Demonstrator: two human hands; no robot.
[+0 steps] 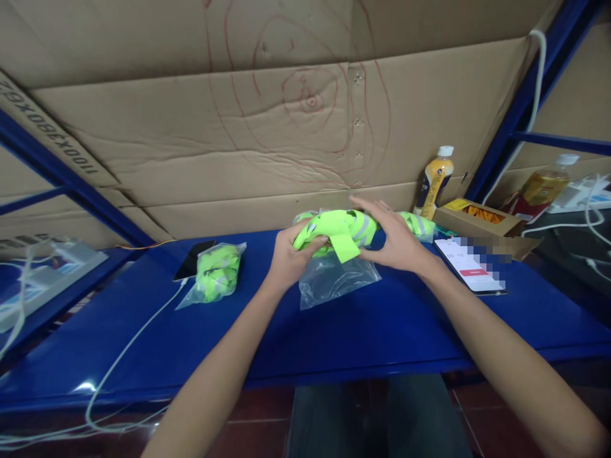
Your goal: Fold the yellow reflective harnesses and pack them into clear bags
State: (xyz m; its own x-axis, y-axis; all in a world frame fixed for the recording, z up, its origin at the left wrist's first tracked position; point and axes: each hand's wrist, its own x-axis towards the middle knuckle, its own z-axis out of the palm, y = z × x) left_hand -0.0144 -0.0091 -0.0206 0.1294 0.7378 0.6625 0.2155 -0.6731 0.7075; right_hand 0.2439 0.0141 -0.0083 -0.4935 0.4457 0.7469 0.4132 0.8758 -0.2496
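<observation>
A bundle of fluorescent yellow-green webbing with silver reflective stripes (334, 222) is held up over the blue shelf, a short flat end hanging at its front. My left hand (294, 251) is closed round the bundle's left end, thumb in front. Around the right end, my right hand (394, 235) is spread, thumb below and fingers above and behind; contact there is hard to make out. A clear plastic bag (337, 280) lies beneath the bundle. Further left, a similar bundle sits in a clear bag (217, 270). Another green bundle (420, 224) is partly hidden behind my right hand.
On the blue shelf (363, 343), a lit phone (470, 264) lies right and a dark phone (193, 259) left, with a white cable (138, 318). A drink bottle (435, 181) and an open cardboard box (482, 216) stand back right. Cardboard (167, 127) backs the shelf.
</observation>
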